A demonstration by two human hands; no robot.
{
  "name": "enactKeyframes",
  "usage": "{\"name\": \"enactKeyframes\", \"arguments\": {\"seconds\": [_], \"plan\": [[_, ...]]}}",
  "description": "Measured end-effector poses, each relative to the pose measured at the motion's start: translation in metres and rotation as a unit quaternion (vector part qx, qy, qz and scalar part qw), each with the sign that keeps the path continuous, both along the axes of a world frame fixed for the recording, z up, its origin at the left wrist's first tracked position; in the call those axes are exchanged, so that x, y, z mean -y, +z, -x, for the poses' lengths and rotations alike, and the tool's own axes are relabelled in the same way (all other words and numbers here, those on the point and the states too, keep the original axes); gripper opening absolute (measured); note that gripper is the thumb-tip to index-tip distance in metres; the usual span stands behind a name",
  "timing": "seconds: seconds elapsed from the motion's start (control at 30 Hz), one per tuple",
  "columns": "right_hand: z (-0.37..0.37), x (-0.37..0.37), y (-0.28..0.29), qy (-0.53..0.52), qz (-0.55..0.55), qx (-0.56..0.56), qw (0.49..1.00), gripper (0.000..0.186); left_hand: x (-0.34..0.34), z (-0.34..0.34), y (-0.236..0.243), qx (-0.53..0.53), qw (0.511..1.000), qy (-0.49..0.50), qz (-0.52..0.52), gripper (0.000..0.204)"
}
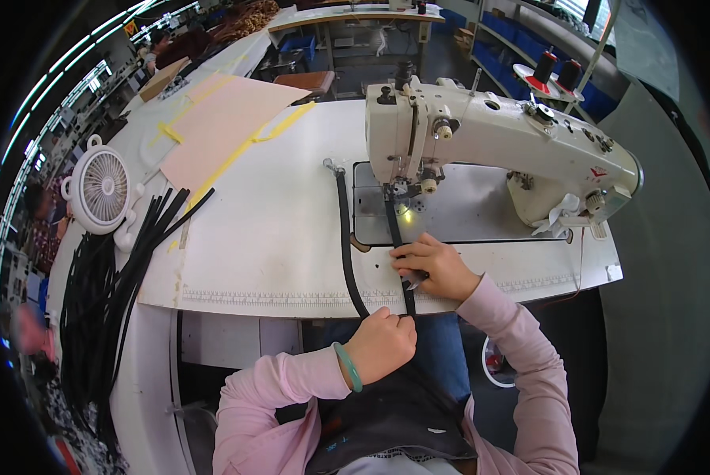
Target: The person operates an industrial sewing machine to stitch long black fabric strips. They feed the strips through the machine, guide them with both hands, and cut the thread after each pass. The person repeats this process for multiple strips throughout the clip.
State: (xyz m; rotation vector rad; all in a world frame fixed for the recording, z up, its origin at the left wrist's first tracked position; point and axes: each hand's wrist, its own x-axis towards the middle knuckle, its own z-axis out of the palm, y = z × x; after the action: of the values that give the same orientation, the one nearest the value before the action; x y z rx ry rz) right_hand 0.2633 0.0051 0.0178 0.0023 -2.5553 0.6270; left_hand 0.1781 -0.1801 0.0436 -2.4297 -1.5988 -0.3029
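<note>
A narrow black strap [397,229] runs from under the presser foot of the white sewing machine [458,119] toward me. My left hand [381,344] is closed on it just past the table's front edge. Another length of black strap [345,237] goes from that hand up the table, left of the machine's bed, and ends in a small metal fitting [333,166]. My right hand [438,269] has its fingers closed over the strap in front of the needle. A small silvery, pointed metal piece [416,279] shows under its palm; its kind is partly hidden.
Several loose black straps [105,293] hang over the table's left side, beside a white fan [101,186]. A pink sheet [220,127] with yellow tape lies at the back left. Thread cones [543,70] stand behind the machine. A ruler strip [291,297] follows the front edge.
</note>
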Motion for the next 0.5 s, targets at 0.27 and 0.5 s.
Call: {"name": "enactKeyframes", "arguments": {"seconds": [0.27, 0.5], "plan": [[-0.002, 0.001, 0.000, 0.012, -0.031, -0.008, 0.999, 0.018, 0.053, -0.032, -0.053, 0.183, 0.979, -0.020, 0.085, 0.029], [-0.003, 0.007, 0.008, 0.070, -0.049, -0.002, 0.996, 0.016, 0.043, -0.018, -0.148, 0.655, 0.665, 0.114, 0.341, 0.026]]}}
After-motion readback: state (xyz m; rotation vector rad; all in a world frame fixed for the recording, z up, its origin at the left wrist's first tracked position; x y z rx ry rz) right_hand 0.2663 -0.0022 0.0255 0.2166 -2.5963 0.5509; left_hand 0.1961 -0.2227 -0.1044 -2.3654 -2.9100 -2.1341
